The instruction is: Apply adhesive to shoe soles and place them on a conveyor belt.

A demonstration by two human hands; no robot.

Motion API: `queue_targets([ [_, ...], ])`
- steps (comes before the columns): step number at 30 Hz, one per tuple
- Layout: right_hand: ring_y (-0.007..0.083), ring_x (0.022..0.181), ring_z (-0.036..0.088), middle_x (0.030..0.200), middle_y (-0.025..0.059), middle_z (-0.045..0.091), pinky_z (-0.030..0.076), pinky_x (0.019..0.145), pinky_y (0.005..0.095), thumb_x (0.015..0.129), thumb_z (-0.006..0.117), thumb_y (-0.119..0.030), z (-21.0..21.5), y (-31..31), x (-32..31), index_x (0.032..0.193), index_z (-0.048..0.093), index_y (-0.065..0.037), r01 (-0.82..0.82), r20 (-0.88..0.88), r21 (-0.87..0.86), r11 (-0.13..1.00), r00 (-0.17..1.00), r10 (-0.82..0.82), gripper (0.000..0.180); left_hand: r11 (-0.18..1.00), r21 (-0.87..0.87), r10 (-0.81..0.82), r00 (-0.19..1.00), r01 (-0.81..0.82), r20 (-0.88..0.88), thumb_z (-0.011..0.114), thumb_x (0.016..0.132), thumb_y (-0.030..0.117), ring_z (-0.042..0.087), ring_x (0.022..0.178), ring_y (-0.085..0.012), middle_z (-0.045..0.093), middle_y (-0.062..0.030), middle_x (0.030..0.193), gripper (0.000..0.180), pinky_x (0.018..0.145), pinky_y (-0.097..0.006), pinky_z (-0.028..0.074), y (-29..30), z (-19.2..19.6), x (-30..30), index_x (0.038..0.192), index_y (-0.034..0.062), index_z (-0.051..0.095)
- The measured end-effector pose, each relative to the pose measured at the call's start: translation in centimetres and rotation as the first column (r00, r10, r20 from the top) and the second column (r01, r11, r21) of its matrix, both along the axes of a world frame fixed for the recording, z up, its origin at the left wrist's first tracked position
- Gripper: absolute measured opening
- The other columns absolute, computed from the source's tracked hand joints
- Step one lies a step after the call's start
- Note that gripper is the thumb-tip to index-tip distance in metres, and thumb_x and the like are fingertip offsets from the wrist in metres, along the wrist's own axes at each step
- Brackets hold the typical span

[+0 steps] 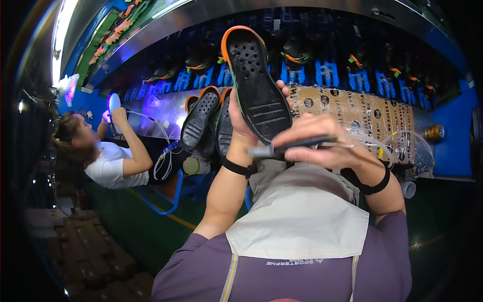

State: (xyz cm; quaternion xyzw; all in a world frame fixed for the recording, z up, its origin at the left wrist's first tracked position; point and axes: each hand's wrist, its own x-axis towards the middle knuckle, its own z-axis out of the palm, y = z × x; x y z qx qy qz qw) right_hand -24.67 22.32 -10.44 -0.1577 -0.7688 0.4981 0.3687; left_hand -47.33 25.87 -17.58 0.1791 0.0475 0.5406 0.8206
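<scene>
My left hand (240, 120) grips a black shoe sole (257, 85) with an orange rim, its hollow inner side facing me. Round holes cover the toe part and ridges cross the heel part. The thumb side lies along the sole's left edge, and fingertips show past its right edge. Just below the heel, my right hand (324, 141) is closed around a dark-handled glue brush (297, 145), its pale tip blurred and pointing left. A thin clear tube (370, 142) runs back from the brush past my right wrist. Whether the tip touches the sole I cannot tell.
More black soles (199, 121) stand left of my left hand. Behind is a bench topped with printed cardboard (352, 113); shoes on blue holders (327, 74) line the rack beyond. A can (433, 133) sits at right. At left a co-worker (113, 161) holds a sole under violet light.
</scene>
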Motion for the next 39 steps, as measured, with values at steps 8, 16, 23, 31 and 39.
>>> queue_targets([
  [8, 0.0082, 0.079, 0.063, 0.093, 0.0043, 0.074, 0.051, 0.073, 0.0256, 0.089, 0.070, -0.005, -5.7, 0.4, 0.6, 0.109, 0.078, -0.001, 0.346, -0.137, -0.447, 0.825, 0.885, -0.445, 0.022, 0.841, -0.470, 0.178, 0.958, -0.267, -0.224, 0.021, 0.104, 0.062, 0.057, 0.133, -0.0389, 0.058, -0.0245, 0.144, 0.083, 0.113, -0.056, 0.046, -5.1, -7.4, 0.7, 0.151, -0.0004, 0.049],
  [16, 0.0231, 0.084, 0.068, 0.092, 0.0112, 0.074, 0.054, 0.079, 0.0362, 0.086, 0.078, -0.003, -6.3, -0.3, -0.6, 0.114, 0.077, -0.004, 0.409, 0.110, 0.067, 0.910, 0.904, -0.414, 0.028, 0.972, -0.169, 0.146, 0.983, -0.164, -0.115, 0.048, 0.099, 0.052, 0.062, 0.128, -0.0423, 0.061, -0.0283, 0.139, 0.073, 0.111, -0.055, 0.050, -4.0, -5.2, 1.1, 0.149, -0.0023, 0.049],
  [23, 0.0235, 0.082, 0.064, 0.087, 0.0083, 0.074, 0.051, 0.076, 0.0380, 0.084, 0.083, -0.011, -2.6, -0.2, 1.6, 0.118, 0.079, -0.008, -0.006, 0.089, -0.015, 1.000, 0.996, 0.008, 0.035, 0.998, 0.039, 0.058, 0.998, -0.058, -0.008, 0.051, 0.097, 0.056, 0.063, 0.126, -0.0436, 0.058, -0.0303, 0.139, 0.081, 0.103, -0.059, 0.056, -1.5, 0.1, 0.1, 0.151, -0.0043, 0.045],
  [31, 0.0237, 0.074, 0.060, 0.081, 0.0071, 0.069, 0.046, 0.074, 0.0367, 0.086, 0.083, -0.018, -1.2, 0.2, 1.8, 0.115, 0.080, -0.008, -0.029, 0.115, 0.265, 0.964, 0.993, -0.001, 0.031, 0.980, 0.193, -0.001, 0.970, 0.049, -0.242, 0.054, 0.095, 0.050, 0.066, 0.123, -0.0420, 0.059, -0.0344, 0.138, 0.085, 0.101, -0.050, 0.059, 0.0, 3.1, -0.2, 0.153, -0.0101, 0.040],
  [39, 0.0241, 0.072, 0.058, 0.079, 0.0062, 0.065, 0.044, 0.074, 0.0400, 0.083, 0.083, -0.015, -0.5, 0.5, 2.5, 0.115, 0.079, -0.009, -0.107, 0.162, 0.279, 0.954, 0.985, 0.063, 0.033, 0.976, 0.166, -0.040, 0.865, 0.141, -0.500, 0.054, 0.096, 0.041, 0.064, 0.125, -0.0458, 0.056, -0.0344, 0.142, 0.079, 0.106, -0.052, 0.055, 1.6, 4.7, -0.6, 0.154, -0.0109, 0.038],
])
